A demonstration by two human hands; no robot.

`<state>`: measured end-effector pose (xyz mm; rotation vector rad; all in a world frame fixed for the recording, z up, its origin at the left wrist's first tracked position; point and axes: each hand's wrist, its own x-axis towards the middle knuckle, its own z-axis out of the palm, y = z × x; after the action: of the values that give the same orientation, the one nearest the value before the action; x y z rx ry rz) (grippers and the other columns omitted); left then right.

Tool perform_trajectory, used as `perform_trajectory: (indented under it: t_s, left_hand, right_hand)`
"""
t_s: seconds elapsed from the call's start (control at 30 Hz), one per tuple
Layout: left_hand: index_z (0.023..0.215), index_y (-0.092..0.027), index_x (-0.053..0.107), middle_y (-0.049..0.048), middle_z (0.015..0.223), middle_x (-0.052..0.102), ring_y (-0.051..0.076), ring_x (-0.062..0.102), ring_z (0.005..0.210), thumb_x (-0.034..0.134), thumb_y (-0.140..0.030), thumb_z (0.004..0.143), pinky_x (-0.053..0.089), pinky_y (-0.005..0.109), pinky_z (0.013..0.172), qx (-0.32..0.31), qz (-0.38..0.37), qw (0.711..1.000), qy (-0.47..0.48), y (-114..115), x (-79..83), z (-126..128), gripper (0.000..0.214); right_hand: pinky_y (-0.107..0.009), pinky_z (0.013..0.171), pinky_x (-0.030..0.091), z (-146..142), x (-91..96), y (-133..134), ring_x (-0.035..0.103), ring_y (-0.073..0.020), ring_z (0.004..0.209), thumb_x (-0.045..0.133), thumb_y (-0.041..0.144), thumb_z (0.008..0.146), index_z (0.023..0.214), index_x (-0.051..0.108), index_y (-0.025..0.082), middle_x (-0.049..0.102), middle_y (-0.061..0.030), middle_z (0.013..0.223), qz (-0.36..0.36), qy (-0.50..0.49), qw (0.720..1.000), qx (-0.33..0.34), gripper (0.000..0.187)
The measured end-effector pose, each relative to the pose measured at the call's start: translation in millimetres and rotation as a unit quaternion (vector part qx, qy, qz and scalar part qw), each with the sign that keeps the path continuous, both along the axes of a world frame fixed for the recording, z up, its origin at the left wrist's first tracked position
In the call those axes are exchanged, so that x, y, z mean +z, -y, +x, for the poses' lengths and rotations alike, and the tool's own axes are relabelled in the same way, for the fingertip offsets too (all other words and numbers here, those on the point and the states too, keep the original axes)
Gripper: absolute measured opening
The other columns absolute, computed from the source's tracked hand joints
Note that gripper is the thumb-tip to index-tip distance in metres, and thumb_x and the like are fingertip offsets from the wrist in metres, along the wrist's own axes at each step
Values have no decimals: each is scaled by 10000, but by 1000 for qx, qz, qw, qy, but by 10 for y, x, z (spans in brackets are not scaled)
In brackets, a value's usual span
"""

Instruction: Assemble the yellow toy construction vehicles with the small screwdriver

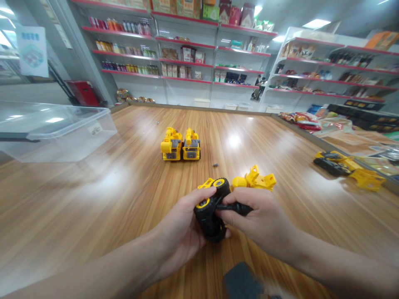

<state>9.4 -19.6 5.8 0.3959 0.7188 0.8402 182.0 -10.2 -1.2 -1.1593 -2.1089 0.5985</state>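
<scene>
My left hand (183, 220) is closed around a toy truck chassis (207, 222) with black tyres and yellow hubs, tilted so its wheels face up and right. In my right hand (262, 211) is a black-handled screwdriver (237, 207), its shaft pointing left against the underside of the chassis; the tip is hidden. Just behind my right hand lie loose yellow toy parts (257, 179) on the wooden table (134, 195). A small dark screw (215, 165) rests beyond the chassis.
Two assembled yellow toy trucks (171, 145) stand side by side farther back. At left sits a clear plastic bin (68, 137). Another yellow-and-black toy vehicle (339, 164) lies at right, near packaged goods. A dark grey object (243, 280) is at the near edge. Stocked shelves line the back.
</scene>
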Motion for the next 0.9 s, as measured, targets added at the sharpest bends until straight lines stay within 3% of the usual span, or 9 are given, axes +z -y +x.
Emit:
perform_trajectory:
  t_s: [0.27, 0.4, 0.57, 0.67, 0.9]
  left_hand:
    - [929, -117, 681, 78, 767, 676, 166, 630, 623, 555, -252, 892, 582, 309, 600, 30, -25, 999, -3, -43, -3, -34, 189]
    - [891, -106, 675, 81, 728, 665, 164, 627, 615, 545, -247, 895, 583, 309, 610, 49, -26, 998, -8, -57, 26, -38, 192]
    - [929, -103, 672, 83, 730, 666, 170, 633, 615, 533, -245, 898, 582, 328, 622, 50, -29, 998, 6, -69, 43, -28, 201]
    - [950, -102, 670, 90, 763, 679, 171, 638, 614, 530, -250, 897, 585, 336, 629, 48, -34, 998, 20, -70, 38, -32, 211]
    - [921, -90, 670, 113, 779, 690, 185, 665, 644, 514, -261, 903, 588, 320, 636, 41, -23, 998, 42, -71, 54, -49, 233]
  right_hand:
    - [-232, 573, 439, 42, 54, 1, 601, -104, 598, 677, 286, 857, 824, 686, 221, 681, 48, 675, -7, -25, 1000, 14, 73]
    - [-237, 598, 465, 61, 53, 11, 626, -110, 622, 700, 255, 836, 826, 675, 214, 699, 37, 715, 47, -44, 998, 0, 48]
    - [-263, 762, 490, 66, 46, -24, 654, -132, 838, 605, 175, 893, 1121, 660, 222, 707, -10, 953, 107, -24, 994, 16, 239]
    - [-270, 710, 481, 73, 59, -21, 638, -133, 779, 572, 170, 909, 1043, 679, 205, 692, -12, 879, 99, -8, 995, 22, 175]
    - [-217, 559, 458, 76, 71, 16, 621, -87, 578, 708, 207, 818, 878, 690, 220, 693, 46, 710, 118, -20, 991, -59, 64]
